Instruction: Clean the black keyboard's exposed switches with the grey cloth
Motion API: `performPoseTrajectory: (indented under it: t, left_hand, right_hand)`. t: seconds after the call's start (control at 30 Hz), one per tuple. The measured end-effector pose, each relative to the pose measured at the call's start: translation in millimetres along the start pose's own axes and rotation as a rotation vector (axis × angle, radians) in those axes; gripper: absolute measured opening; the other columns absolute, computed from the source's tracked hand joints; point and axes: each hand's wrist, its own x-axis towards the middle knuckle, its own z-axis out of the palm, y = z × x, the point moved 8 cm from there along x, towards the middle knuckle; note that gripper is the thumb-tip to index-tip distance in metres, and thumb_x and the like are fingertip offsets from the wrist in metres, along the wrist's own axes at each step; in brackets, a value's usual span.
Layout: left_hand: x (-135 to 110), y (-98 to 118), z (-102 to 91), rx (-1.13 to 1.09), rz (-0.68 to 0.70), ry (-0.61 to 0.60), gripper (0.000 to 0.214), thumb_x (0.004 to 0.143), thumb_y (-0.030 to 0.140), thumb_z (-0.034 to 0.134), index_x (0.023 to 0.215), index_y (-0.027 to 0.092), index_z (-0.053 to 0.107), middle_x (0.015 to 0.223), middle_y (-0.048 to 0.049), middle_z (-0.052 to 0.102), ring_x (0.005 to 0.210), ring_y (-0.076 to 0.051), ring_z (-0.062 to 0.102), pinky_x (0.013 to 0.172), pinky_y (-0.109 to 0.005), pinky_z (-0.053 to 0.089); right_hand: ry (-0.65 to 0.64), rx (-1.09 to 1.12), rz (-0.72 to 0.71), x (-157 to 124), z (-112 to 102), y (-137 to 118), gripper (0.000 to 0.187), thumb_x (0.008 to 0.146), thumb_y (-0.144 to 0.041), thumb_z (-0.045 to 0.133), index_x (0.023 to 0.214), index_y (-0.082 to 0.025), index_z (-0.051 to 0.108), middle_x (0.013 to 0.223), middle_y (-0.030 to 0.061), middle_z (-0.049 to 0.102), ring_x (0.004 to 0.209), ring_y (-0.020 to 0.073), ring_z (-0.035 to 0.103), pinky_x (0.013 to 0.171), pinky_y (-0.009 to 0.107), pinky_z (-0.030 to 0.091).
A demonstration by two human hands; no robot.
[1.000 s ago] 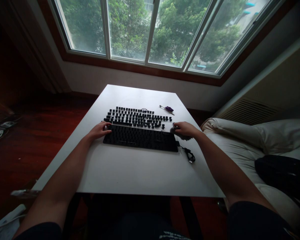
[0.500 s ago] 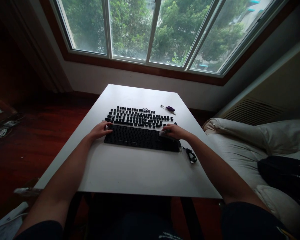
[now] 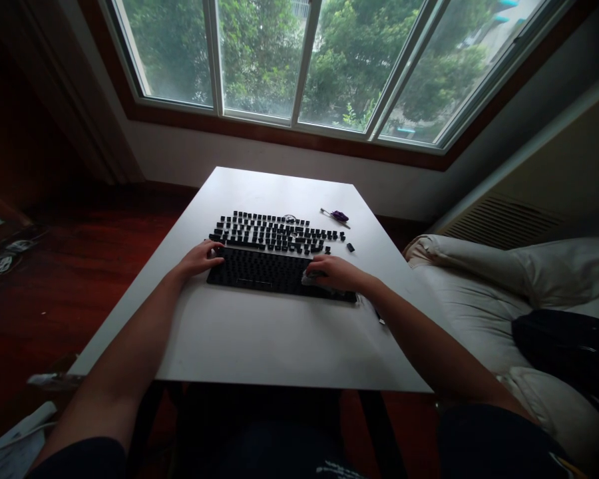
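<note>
A black keyboard [image 3: 264,271] with its keycaps off lies flat on the white table [image 3: 259,346]. My left hand [image 3: 202,259] grips its left end, thumb on the near side and fingers at the far corner. A crumpled whitish tissue [image 3: 307,278] is pinched in my right hand [image 3: 335,271] and pressed on the right part of the keyboard. Whether it is paper or cloth, I cannot tell. Just beyond the keyboard, loose black keycaps [image 3: 259,229] stand in rough rows. My right forearm covers most of the keyboard's cable [image 3: 381,318].
A purple tool [image 3: 339,216] with a thin light stick beside it lies near the far right edge. One keycap [image 3: 350,247] sits apart at the right. A pale sofa [image 3: 459,279] stands close to the table's right side, with a dark bag [image 3: 564,349] on it.
My right hand has slid the tissue left along the keyboard, and its forearm now hides the coiled cable. The lone keycap at the right has come into full view. My left hand stays put.
</note>
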Motion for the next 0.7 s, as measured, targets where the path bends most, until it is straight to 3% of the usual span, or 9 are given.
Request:
performPoseTrajectory:
  t: [0.13, 0.23, 0.43, 0.57, 0.7]
  left_hand:
    - [1.2, -1.9, 0.6, 0.005, 0.000, 0.000, 0.056, 0.084, 0.053, 0.067, 0.130, 0.022, 0.065, 0.108, -0.0060, 0.059, 0.082, -0.019, 0.055, 0.078, -0.034, 0.048]
    - [1.7, -1.7, 0.4, 0.005, -0.005, 0.003, 0.055, 0.083, 0.052, 0.068, 0.130, 0.021, 0.066, 0.108, -0.0064, 0.059, 0.083, -0.019, 0.055, 0.078, -0.034, 0.048]
    - [0.4, 4.7, -0.7, 0.002, -0.013, 0.003, 0.055, 0.083, 0.052, 0.067, 0.129, 0.022, 0.066, 0.108, -0.0058, 0.059, 0.082, -0.018, 0.055, 0.078, -0.034, 0.048]
    - [1.1, 5.1, -0.6, -0.004, -0.017, 0.005, 0.055, 0.082, 0.053, 0.067, 0.128, 0.022, 0.066, 0.107, -0.0059, 0.059, 0.080, -0.018, 0.055, 0.077, -0.034, 0.048]
    - [3.0, 2.8, -0.3, -0.014, -0.013, 0.007, 0.056, 0.083, 0.053, 0.067, 0.128, 0.021, 0.066, 0.107, -0.0058, 0.059, 0.078, -0.018, 0.054, 0.077, -0.034, 0.048]
  right_hand:
    - [-0.082, 0.024, -0.024, 0.8, 13.0, -2.4, 0.023, 0.088, -0.025, 0.068, 0.110, -0.025, 0.074, 0.109, 0.0072, 0.070, 0.095, 0.0215, 0.065, 0.077, 0.027, 0.043]
    - [-0.183, 0.070, 0.023, -6.1, 15.4, 19.8, 0.021, 0.085, -0.026, 0.070, 0.106, -0.025, 0.075, 0.105, 0.0051, 0.072, 0.090, 0.0203, 0.066, 0.075, 0.027, 0.044]
    - [-0.369, 0.084, 0.276, -28.5, 14.3, 74.1, 0.018, 0.079, -0.037, 0.073, 0.095, -0.028, 0.076, 0.081, 0.0014, 0.073, 0.070, 0.0183, 0.063, 0.064, 0.028, 0.043]
    - [-0.247, 0.043, 0.244, -12.8, 6.4, 57.3, 0.016, 0.078, -0.037, 0.072, 0.090, -0.026, 0.074, 0.081, 0.0034, 0.073, 0.073, 0.0197, 0.064, 0.066, 0.028, 0.043]
    - [-0.153, 0.043, 0.056, 8.9, 2.5, 20.3, 0.017, 0.080, -0.029, 0.067, 0.096, -0.026, 0.074, 0.098, 0.0040, 0.075, 0.086, 0.0213, 0.066, 0.073, 0.028, 0.044]
